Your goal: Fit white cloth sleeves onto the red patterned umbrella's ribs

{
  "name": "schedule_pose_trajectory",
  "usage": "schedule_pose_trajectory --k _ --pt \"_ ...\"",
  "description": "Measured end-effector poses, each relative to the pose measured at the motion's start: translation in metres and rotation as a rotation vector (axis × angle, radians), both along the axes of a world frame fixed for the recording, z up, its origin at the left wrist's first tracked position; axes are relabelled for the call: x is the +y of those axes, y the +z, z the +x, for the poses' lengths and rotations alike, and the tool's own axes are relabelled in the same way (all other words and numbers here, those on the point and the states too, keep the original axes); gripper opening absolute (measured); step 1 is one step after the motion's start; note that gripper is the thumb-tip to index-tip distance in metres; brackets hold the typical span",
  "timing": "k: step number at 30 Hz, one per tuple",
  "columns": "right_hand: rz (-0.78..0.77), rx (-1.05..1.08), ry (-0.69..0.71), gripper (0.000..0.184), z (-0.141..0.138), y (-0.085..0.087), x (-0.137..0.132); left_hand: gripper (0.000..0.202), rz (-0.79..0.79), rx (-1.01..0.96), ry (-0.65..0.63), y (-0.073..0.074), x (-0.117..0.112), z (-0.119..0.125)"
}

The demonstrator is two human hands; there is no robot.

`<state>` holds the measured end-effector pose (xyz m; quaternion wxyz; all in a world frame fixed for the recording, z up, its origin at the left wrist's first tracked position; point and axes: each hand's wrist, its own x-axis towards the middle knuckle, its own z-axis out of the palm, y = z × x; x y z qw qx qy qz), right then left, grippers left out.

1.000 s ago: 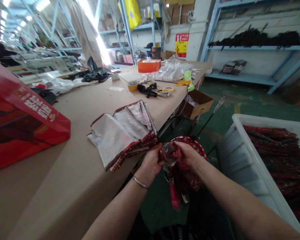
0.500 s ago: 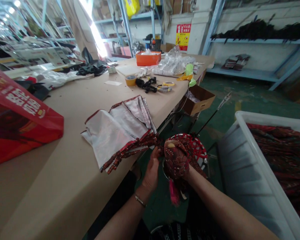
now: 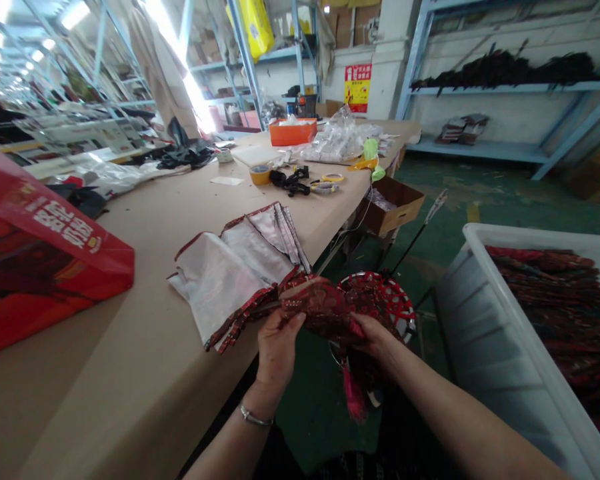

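A dark red patterned piece of cloth [image 3: 320, 307] is stretched between my two hands at the table's edge. My left hand [image 3: 276, 343] pinches its near left edge between thumb and fingers. At its right end, my right hand [image 3: 373, 337] grips the cloth, its fingers partly covered by the folds. Just left of the cloth, a fanned stack of silvery-lined pieces with red patterned edging [image 3: 235, 260] lies on the table. Below and right stands a round stool with red webbing [image 3: 397, 297], with more patterned cloth on it. A pink tassel-like strip [image 3: 353, 393] hangs beneath my right hand.
The brown-covered table [image 3: 145, 347] runs away ahead. A red bag [image 3: 80, 267] stands at left. Farther back are yellow-handled scissors [image 3: 330, 179], a tape roll [image 3: 261, 175] and an orange box [image 3: 293, 133]. A white bin [image 3: 500, 320] of folded patterned cloth is at right.
The cloth that covered my right hand has moved left and is now spread between both hands. My left hand has shifted left and taken hold of its edge.
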<state>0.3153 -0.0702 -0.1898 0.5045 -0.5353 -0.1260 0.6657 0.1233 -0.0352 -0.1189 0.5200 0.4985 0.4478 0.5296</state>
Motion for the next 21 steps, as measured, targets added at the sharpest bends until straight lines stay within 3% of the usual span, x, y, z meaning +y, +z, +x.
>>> schedule_pose_trajectory --k 2,4,6,8,10,12,15,19,21 --pt "-0.06 -0.133 -0.009 0.021 0.002 -0.017 -0.006 0.014 -0.072 0.014 0.081 -0.02 -0.005 -0.007" --pt "-0.06 -0.264 -0.043 0.026 0.006 -0.023 -0.013 0.017 -0.1 0.061 0.112 -0.028 -0.011 -0.016" --pt "0.056 -0.398 -0.049 0.039 0.009 -0.014 -0.019 0.017 -0.067 0.114 0.074 -0.021 -0.016 -0.021" --pt "0.284 -0.542 0.027 0.053 0.009 0.005 -0.022 0.015 0.023 0.144 0.006 -0.001 -0.02 -0.02" --pt "0.513 -0.61 0.146 0.052 0.007 0.028 -0.021 0.013 0.143 0.15 -0.057 0.027 -0.021 -0.013" --pt "0.601 -0.591 0.178 0.038 0.005 0.052 -0.017 0.011 0.256 0.149 -0.101 0.054 -0.021 -0.004" --pt "0.597 -0.636 -0.018 0.023 0.007 0.098 -0.008 0.011 0.392 0.164 -0.125 0.082 -0.02 -0.002" --pt "0.74 -0.688 -0.444 0.018 0.011 0.185 -0.01 0.014 0.61 0.272 -0.076 0.089 -0.027 -0.036" --pt "0.817 -0.758 -0.479 0.019 0.012 0.228 -0.019 0.01 0.664 0.379 -0.002 0.085 -0.031 -0.064"
